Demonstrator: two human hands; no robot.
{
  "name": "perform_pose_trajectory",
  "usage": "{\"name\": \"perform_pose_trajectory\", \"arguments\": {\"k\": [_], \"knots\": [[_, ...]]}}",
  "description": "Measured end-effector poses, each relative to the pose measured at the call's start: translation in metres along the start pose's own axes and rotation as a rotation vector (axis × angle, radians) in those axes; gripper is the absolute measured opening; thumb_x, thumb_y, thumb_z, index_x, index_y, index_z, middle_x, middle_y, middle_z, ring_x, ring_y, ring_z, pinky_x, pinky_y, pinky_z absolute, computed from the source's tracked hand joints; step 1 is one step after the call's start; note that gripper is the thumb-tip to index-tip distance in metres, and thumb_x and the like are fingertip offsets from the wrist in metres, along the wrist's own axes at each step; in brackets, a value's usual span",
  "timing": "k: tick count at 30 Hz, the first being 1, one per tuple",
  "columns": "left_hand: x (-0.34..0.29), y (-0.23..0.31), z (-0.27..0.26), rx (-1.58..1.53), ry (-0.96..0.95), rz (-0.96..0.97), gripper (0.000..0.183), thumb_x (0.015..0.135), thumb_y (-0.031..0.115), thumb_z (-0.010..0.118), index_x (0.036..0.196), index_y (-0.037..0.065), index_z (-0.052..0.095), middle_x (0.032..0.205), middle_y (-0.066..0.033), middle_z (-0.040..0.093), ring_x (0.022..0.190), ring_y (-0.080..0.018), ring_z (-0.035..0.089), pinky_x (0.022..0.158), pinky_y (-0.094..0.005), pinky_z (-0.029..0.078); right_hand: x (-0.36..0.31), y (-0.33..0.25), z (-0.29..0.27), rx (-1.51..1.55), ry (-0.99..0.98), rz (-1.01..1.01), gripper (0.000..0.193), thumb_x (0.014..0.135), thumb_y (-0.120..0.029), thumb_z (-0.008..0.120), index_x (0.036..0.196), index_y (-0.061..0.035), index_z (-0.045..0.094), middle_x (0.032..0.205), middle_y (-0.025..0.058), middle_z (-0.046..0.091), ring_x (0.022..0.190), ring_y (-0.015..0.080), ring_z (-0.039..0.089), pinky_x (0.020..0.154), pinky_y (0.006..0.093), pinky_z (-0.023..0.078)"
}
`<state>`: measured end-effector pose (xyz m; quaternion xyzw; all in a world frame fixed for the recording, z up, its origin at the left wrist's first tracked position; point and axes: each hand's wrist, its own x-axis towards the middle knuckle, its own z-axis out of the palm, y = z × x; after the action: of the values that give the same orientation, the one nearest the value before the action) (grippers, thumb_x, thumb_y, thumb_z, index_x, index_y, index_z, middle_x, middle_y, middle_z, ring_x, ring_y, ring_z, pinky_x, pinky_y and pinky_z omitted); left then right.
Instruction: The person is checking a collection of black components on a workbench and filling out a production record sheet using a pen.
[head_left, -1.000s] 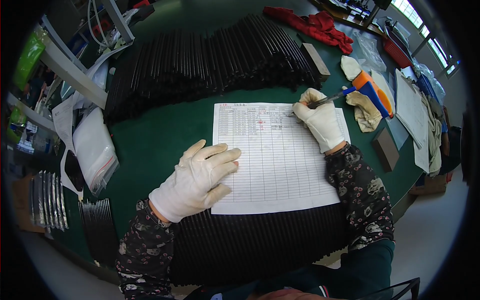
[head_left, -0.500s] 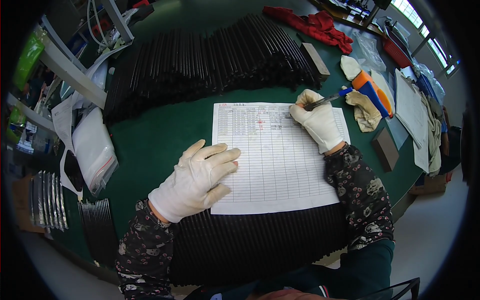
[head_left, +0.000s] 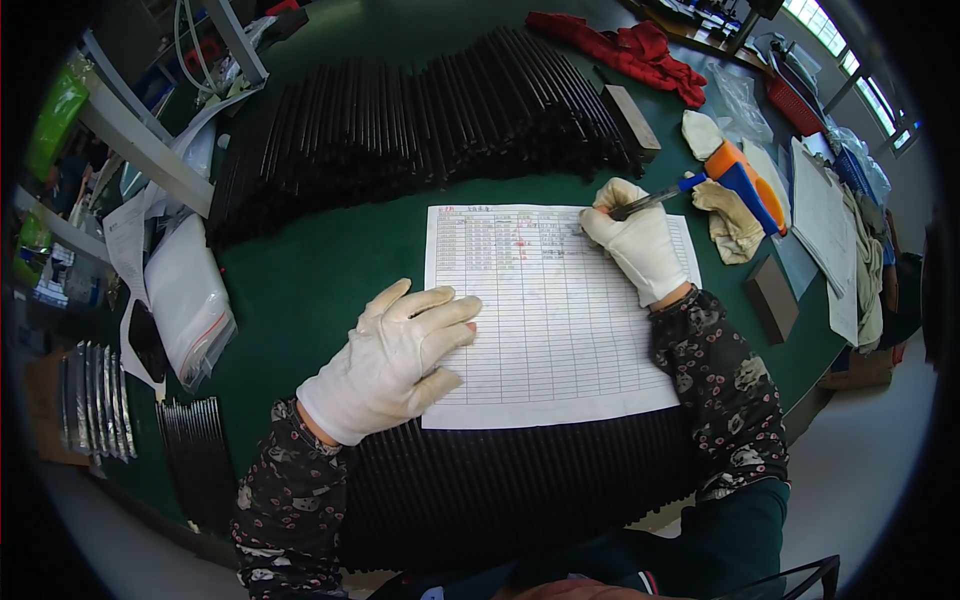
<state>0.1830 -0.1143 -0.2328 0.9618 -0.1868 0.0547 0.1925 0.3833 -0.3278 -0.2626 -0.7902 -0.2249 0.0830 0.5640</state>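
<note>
Hardly anything is shifting: right hand [head_left: 636,243] is still pinching the light, stiff pen [head_left: 648,201], best gripped low; left hand [head_left: 395,357] is lying open, pinning the flimsy sheet [head_left: 555,320] on the tabletop [head_left: 320,270].

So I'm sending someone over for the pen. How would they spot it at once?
Start at the green table and find the white ruled paper form lying near its front edge. At the form's top right corner, the white-gloved right hand grips the slim pen. Unlike the chunky orange and blue tool beside it, the pen is thin, dark and silvery.
</note>
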Motion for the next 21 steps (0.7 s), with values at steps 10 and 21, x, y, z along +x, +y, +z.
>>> {"name": "perform_pose_trajectory", "arguments": {"k": [10, 21], "knots": [[0.0020, 0.0016, -0.0019, -0.006, -0.017, -0.007, 0.036, 0.074, 0.017, 0.070, 0.107, 0.005, 0.060, 0.127, -0.0068, 0.055, 0.118, -0.0268, 0.050, 0.103, -0.0519, 0.035, 0.0014, 0.0051, -0.0004, -0.014, 0.005, -0.026, 0.014, 0.076, -0.008, 0.064, 0.071, -0.0021, 0.053, 0.063, 0.0002, 0.050, 0.060, 0.0074, 0.043, 0.057, 0.0234, 0.040], [0.0012, 0.0012, -0.0012, -0.004, 0.004, 0.003, 0.035, 0.074, 0.016, 0.069, 0.106, 0.006, 0.061, 0.126, -0.0063, 0.055, 0.118, -0.0259, 0.050, 0.103, -0.0514, 0.035, 0.0012, 0.0045, -0.0019, -0.028, 0.001, -0.012, 0.014, 0.076, -0.008, 0.064, 0.071, -0.0022, 0.052, 0.063, 0.0005, 0.049, 0.061, 0.0074, 0.042, 0.057, 0.0234, 0.039]]}}
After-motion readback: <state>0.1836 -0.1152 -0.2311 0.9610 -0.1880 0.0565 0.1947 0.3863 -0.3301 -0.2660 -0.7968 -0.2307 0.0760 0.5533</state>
